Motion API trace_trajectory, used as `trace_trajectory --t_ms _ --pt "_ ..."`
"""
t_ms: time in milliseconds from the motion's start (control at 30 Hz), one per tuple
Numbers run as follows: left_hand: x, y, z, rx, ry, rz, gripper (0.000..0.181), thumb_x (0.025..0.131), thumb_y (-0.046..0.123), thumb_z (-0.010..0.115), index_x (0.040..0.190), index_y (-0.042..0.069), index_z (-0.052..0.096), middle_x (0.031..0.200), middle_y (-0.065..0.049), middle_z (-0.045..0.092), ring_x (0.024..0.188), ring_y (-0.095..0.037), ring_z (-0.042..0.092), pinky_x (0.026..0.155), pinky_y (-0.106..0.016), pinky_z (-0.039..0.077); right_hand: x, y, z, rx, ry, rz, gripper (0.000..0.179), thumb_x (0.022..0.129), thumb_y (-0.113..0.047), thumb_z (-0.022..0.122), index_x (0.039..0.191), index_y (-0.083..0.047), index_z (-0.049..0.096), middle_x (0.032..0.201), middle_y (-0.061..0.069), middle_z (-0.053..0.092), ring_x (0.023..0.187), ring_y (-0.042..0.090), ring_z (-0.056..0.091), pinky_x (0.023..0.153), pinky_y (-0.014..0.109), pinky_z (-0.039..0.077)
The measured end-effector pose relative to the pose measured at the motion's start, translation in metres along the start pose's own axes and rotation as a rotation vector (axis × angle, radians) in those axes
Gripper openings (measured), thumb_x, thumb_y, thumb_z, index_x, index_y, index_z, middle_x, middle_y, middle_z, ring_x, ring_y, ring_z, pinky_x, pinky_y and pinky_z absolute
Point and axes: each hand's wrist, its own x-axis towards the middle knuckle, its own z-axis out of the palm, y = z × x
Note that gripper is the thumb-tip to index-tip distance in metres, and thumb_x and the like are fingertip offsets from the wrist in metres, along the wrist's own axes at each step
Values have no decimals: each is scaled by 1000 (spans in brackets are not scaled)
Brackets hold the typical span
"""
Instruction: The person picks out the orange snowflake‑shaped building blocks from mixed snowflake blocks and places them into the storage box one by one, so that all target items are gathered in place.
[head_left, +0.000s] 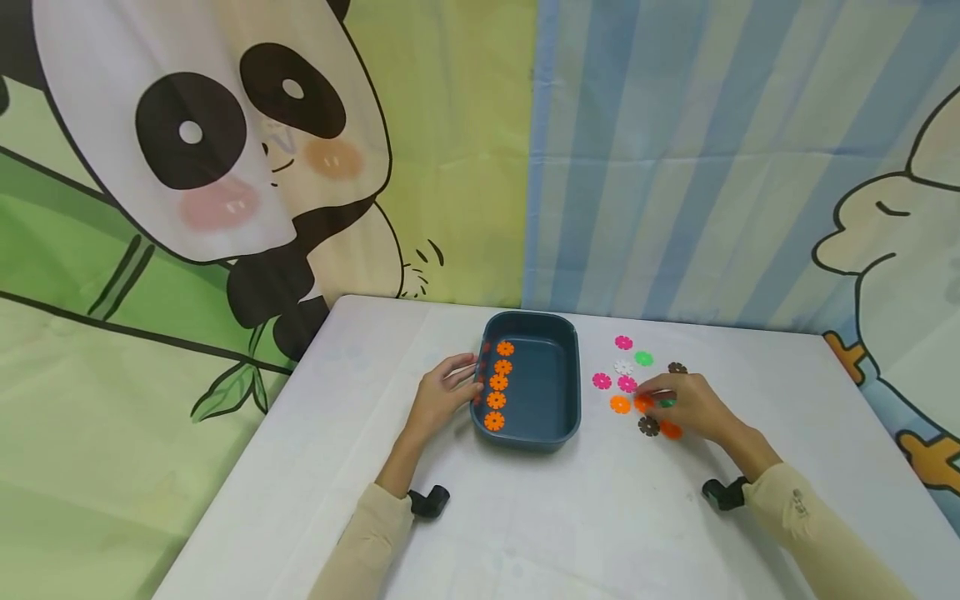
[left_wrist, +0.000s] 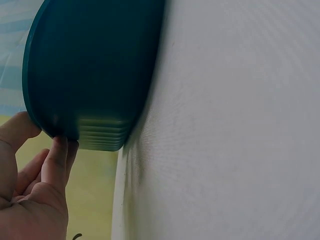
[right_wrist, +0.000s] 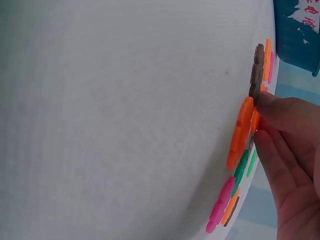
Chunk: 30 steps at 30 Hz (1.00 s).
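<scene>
A dark blue-green plastic bin (head_left: 540, 437) stands on the white table, with a row of several orange flower-shaped discs (head_left: 498, 382) along its left side. My left hand (head_left: 441, 393) holds the bin's left rim, thumb and fingertips right at the edge; the left wrist view shows the fingers (left_wrist: 56, 165) against the outer wall. To the right of the bin, my right hand (head_left: 693, 406) pinches an orange notched disc (head_left: 643, 403) between thumb and fingers, low over the loose discs. Part of that disc is hidden by the fingertips.
Around the right hand lie loose discs: pink (head_left: 602, 381), white (head_left: 623, 367), light green (head_left: 643, 358), brown (head_left: 648, 426) and orange (head_left: 620, 404). A dark green disc (right_wrist: 240, 172) lies partly under the hand. Behind the table (head_left: 585, 533) hangs a printed curtain (head_left: 675, 167).
</scene>
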Motion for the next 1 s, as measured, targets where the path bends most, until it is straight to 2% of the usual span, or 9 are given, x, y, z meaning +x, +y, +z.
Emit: trace_trajectory --t_ms 200,300,467,633,800,1000 --pt "-1 0 1 29 10 20 54 85 1 74 135 1 53 135 -11 57 124 -25 55 93 -27 53 0 -1 0 -1 28 9 36 78 -1 80 112 -5 71 107 9 70 93 29 68 77 36 60" --pt "-1 0 0 33 5 25 54 85 2 74 135 0 53 135 -12 57 124 -26 55 93 -27 53 -2 0 2 -28 42 -10 37 77 0 81 112 -8 72 108 8 69 91 28 68 74 34 61" --pt "-2 -1 0 30 5 24 54 85 2 74 135 0 53 135 -12 57 124 -26 55 93 -27 52 -4 1 3 -111 81 -125 35 73 2 83 104 -12 76 103 0 71 90 22 67 74 33 61" --pt "-2 -2 0 32 10 25 55 84 1 74 135 -1 53 134 -13 57 123 -28 56 93 -27 53 -9 3 3 -135 99 -212 37 69 7 84 102 -9 76 101 1 72 88 21 67 73 34 61" --pt "-2 -2 0 32 6 33 55 84 1 74 134 -1 53 135 -14 56 124 -29 55 93 -28 52 -12 1 0 -109 102 -213 30 71 -1 85 98 -7 76 94 2 73 78 16 69 67 31 61" --pt "0 -2 0 36 9 21 53 85 1 74 134 1 54 134 -13 57 123 -26 56 93 -26 52 -10 -1 -4 -92 95 -145 23 75 0 82 95 -8 75 90 -1 72 78 14 69 68 28 61"
